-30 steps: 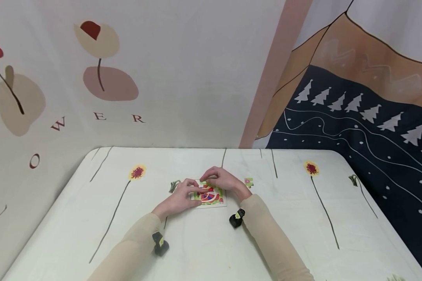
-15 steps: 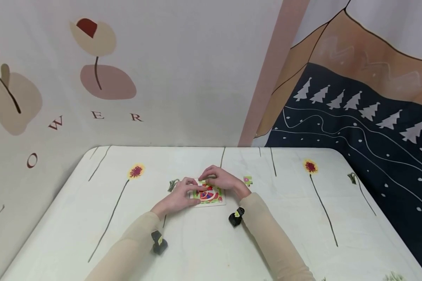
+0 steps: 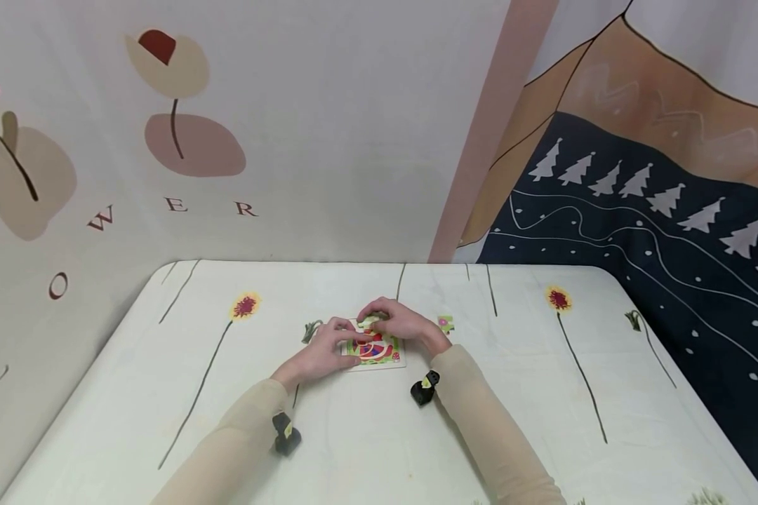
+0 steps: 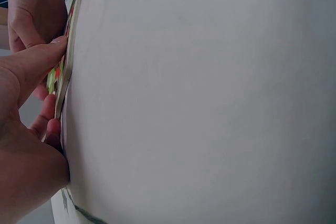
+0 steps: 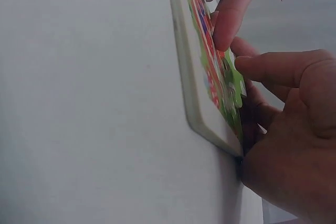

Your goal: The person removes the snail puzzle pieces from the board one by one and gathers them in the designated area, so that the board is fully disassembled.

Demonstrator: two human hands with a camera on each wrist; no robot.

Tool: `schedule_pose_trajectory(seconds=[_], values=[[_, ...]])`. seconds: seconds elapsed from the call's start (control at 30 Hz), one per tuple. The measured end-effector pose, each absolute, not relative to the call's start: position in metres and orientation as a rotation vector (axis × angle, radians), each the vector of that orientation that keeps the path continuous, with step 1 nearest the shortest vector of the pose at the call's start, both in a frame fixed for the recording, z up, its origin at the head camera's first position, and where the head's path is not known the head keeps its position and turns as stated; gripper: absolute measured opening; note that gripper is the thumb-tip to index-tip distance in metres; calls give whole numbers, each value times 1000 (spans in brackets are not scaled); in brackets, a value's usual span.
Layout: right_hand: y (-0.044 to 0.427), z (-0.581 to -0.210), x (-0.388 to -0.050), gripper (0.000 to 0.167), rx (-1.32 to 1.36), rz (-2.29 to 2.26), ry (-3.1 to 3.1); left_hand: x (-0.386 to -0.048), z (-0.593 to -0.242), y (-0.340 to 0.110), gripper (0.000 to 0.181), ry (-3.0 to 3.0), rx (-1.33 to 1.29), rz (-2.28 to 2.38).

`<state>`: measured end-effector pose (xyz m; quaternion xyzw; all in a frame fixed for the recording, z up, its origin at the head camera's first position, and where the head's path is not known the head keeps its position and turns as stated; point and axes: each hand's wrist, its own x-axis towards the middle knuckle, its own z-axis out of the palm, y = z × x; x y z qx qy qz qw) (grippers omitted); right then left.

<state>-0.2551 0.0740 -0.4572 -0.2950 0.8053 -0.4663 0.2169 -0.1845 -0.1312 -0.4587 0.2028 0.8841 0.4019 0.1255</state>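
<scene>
A small jigsaw puzzle (image 3: 380, 353) with a bright red, green and purple picture lies in a white-bordered board on the table. My left hand (image 3: 318, 355) holds it at its left side, one finger reaching across the picture. At the far edge, my right hand (image 3: 402, 322) pinches a light green puzzle piece (image 3: 368, 321), partly covered by the fingers. The right wrist view shows this green piece (image 5: 235, 81) tilted up from the board (image 5: 185, 72), close to the right thumb. Both hands hide the puzzle's upper part.
One loose puzzle piece (image 3: 446, 323), green with pink, lies on the table to the right of the right hand. The white tablecloth (image 3: 366, 442) bears printed flowers. Behind the table hangs a printed cloth (image 3: 328, 140).
The right fingers have tilted the green piece up, so more of its pale surface shows at the far edge. The left hand stays in place on the puzzle.
</scene>
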Motion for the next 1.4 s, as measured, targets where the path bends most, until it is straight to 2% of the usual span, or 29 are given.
schedule_pose_trajectory(seconds=[0.2, 0.63, 1.23, 1.4], values=[[75, -457, -256, 29, -792, -1339, 2256, -184, -460, -132, 36, 2573, 615, 1194], [76, -454, -255, 21, -690, -1468, 2232, -184, -458, -131, 36, 2578, 631, 1191], [81, -450, -255, 21, -674, -1546, 2232, -185, -459, -132, 37, 2563, 545, 1179], [84, -434, -246, 21, -671, -1563, 2228, -185, -458, -131, 37, 2565, 550, 1178]])
